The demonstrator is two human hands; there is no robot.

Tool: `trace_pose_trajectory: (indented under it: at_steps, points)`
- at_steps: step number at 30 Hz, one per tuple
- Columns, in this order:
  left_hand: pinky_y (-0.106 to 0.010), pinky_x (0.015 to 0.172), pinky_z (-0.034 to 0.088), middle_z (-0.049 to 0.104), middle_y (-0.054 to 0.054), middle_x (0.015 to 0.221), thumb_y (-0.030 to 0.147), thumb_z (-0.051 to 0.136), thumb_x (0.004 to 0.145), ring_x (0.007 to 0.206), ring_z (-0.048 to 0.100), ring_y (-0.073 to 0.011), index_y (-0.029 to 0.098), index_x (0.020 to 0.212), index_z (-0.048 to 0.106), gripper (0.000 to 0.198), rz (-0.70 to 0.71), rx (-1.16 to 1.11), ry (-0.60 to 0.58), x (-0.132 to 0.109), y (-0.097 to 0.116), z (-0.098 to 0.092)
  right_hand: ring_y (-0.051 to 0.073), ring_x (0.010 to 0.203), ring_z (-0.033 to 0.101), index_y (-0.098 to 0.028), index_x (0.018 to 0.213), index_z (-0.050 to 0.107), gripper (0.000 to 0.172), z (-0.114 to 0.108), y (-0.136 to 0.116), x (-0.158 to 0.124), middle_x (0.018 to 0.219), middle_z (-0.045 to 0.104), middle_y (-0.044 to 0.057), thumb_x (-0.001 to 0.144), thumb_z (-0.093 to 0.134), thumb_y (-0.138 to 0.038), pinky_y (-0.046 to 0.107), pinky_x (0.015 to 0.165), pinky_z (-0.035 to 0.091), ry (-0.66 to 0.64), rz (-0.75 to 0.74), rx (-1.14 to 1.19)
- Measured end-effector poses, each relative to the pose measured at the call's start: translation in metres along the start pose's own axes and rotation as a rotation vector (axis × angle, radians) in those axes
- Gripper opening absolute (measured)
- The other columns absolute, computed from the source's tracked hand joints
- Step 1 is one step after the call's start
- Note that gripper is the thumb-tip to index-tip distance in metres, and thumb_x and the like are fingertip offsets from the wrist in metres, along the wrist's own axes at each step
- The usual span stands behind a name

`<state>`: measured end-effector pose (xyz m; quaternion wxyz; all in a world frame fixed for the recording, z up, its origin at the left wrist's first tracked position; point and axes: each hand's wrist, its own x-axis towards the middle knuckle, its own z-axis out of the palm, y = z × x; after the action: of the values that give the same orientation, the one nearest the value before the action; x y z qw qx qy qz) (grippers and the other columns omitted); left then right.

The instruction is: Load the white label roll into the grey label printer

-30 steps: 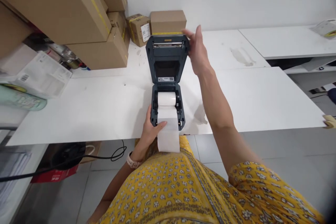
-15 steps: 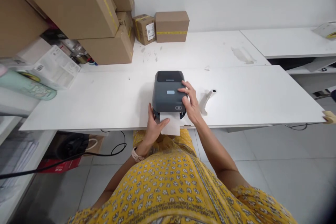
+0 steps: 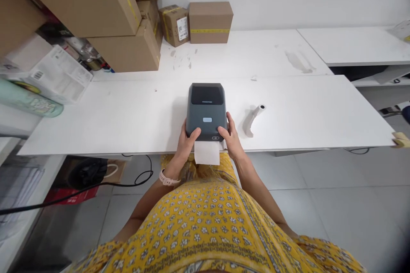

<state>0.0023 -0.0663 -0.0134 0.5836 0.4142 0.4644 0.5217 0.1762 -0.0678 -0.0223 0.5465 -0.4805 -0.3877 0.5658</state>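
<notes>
A dark grey label printer (image 3: pixel 206 108) sits closed at the near edge of the white table (image 3: pixel 128 119). A strip of white label paper (image 3: pixel 206 152) hangs out of its front slot. My left hand (image 3: pixel 185 141) grips the printer's front left corner, thumb on top. My right hand (image 3: pixel 231 138) grips the front right corner in the same way. A watch sits on my left wrist.
An empty paper roll core (image 3: pixel 253 118) lies on the table right of the printer. Cardboard boxes (image 3: pixel 128 51) are stacked at the back left, two small boxes (image 3: pixel 209 21) stand against the wall. Packets and a green tube (image 3: pixel 28 102) lie far left. Cables run under the table.
The printer lid was open with the roll showing; my right hand brought it down shut. Both hands now hold the printer's front corners, and less paper hangs out.
</notes>
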Motion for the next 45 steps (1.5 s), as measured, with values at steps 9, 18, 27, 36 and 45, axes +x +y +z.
trace_pose_trajectory:
  at_steps: [9,18,27,36,45]
  points:
    - [-0.050,0.116,0.042,0.051,-0.010,0.150,0.050,0.069,0.086,0.138,0.049,-0.0312,0.030,0.145,0.044,0.067,0.027,0.096,0.042,-0.002,0.005,0.005,0.033,0.147,0.040,-0.033,0.159,0.021,0.097,-0.005,0.002,0.002,0.164,0.035,0.010,0.081,0.069,-0.064,0.057,0.122,0.034,0.016,-0.048,-0.130]
    - [-0.048,0.109,0.048,0.049,-0.013,0.149,0.056,0.066,0.084,0.134,0.051,-0.0321,0.029,0.146,0.037,0.073,0.039,0.142,0.074,0.002,-0.009,0.005,0.034,0.140,0.049,-0.033,0.158,0.020,0.090,-0.006,-0.001,0.001,0.160,0.040,0.014,0.086,0.062,-0.065,0.059,0.112,0.047,-0.001,-0.108,-0.267]
    - [-0.042,0.101,0.049,0.049,-0.013,0.146,0.053,0.070,0.084,0.126,0.056,-0.0279,0.029,0.147,0.035,0.076,-0.070,0.274,0.082,-0.032,0.006,-0.017,0.032,0.157,0.019,-0.038,0.161,0.006,0.087,-0.013,-0.002,-0.003,0.171,0.013,0.007,0.093,0.054,-0.062,0.063,0.123,0.027,0.041,-0.281,-0.501]
    - [-0.032,0.072,0.050,0.073,-0.007,0.084,0.055,0.079,0.072,0.075,0.065,-0.0191,0.015,0.092,0.072,0.045,-0.379,-0.016,-0.059,-0.054,-0.015,-0.008,0.031,0.157,0.016,-0.048,0.152,0.034,0.050,-0.012,-0.013,-0.010,0.172,0.008,-0.009,0.102,0.037,-0.055,0.063,0.124,0.022,-0.112,-0.580,-0.829]
    - [-0.028,0.064,0.046,0.069,-0.004,0.072,0.050,0.082,0.069,0.065,0.058,-0.0145,0.014,0.079,0.072,0.038,-0.362,0.026,-0.119,-0.051,0.003,-0.006,0.032,0.157,0.017,-0.044,0.140,0.052,0.040,-0.007,-0.024,-0.011,0.170,0.014,-0.011,0.103,0.040,-0.048,0.064,0.124,0.022,-0.072,-0.624,-0.956]
